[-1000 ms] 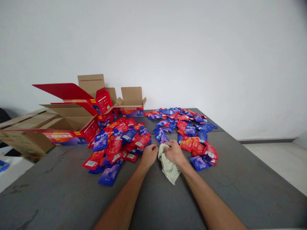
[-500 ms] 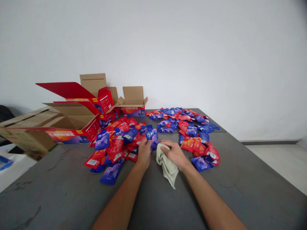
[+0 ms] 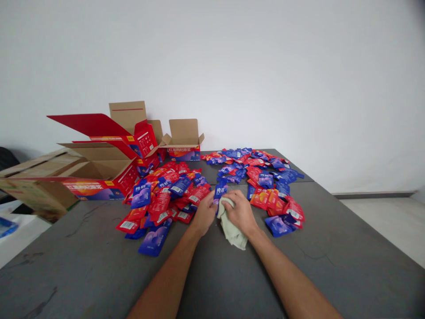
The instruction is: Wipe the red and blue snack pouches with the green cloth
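Observation:
Between my hands is an upright blue-purple pouch (image 3: 220, 191) with white lettering. My left hand (image 3: 205, 213) is closed on its left edge. My right hand (image 3: 239, 212) is closed round a pale green cloth (image 3: 233, 232) and presses it against the pouch's right side; the loose end hangs down to the table. The lower part of the pouch is partly hidden by fingers and cloth. To the left of my left hand lies a heap of red and blue pouches (image 3: 162, 201). A looser group of such pouches (image 3: 270, 197) lies to the right of my right hand.
Open red cartons (image 3: 99, 188) with raised flaps stand at the left, and a smaller open carton (image 3: 184, 153) stands behind the heap. More pouches (image 3: 235, 161) cover the table's far end. The dark grey table (image 3: 99, 266) has its right edge beside a pale floor.
Both hands and the pouch have shifted slightly to the right. The cloth has come further over the pouch and its hanging corner is bunched shorter. A red pouch now shows beside my left hand.

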Tool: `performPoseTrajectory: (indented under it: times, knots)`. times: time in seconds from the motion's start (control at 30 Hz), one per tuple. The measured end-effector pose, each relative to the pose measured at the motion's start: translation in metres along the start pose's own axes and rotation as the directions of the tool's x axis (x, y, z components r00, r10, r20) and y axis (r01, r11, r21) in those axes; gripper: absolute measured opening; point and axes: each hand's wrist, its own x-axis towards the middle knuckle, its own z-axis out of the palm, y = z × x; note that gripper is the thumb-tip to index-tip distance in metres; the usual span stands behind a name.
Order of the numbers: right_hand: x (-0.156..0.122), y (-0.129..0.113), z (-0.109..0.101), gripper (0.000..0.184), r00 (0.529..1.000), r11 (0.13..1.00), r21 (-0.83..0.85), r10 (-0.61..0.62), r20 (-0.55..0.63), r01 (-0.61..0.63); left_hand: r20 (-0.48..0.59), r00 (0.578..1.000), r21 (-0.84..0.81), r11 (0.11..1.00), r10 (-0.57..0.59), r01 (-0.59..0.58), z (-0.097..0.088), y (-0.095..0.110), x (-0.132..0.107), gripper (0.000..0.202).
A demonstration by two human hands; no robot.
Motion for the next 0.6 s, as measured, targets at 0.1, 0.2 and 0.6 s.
performPoseTrajectory:
  times: [0.1,0.2,0.6]
  knots:
    - [0.002,0.005,-0.005,0.018,0.996,0.999,-0.028,0.037,-0.084,-0.039,0.094,0.995,0.043,0.999,0.029,-0.033,0.004,0.004,-0.003,0.054]
    - [0.003,0.009,-0.009,0.021,0.980,0.997,-0.054,0.044,-0.193,-0.055,0.213,0.977,0.007,0.999,0.034,-0.036,0.005,0.009,-0.006,0.060]
    - [-0.001,-0.003,0.003,0.026,0.978,0.983,-0.036,-0.174,0.118,0.179,0.026,0.998,-0.087,0.995,0.057,-0.054,0.001,-0.004,0.001,0.057]
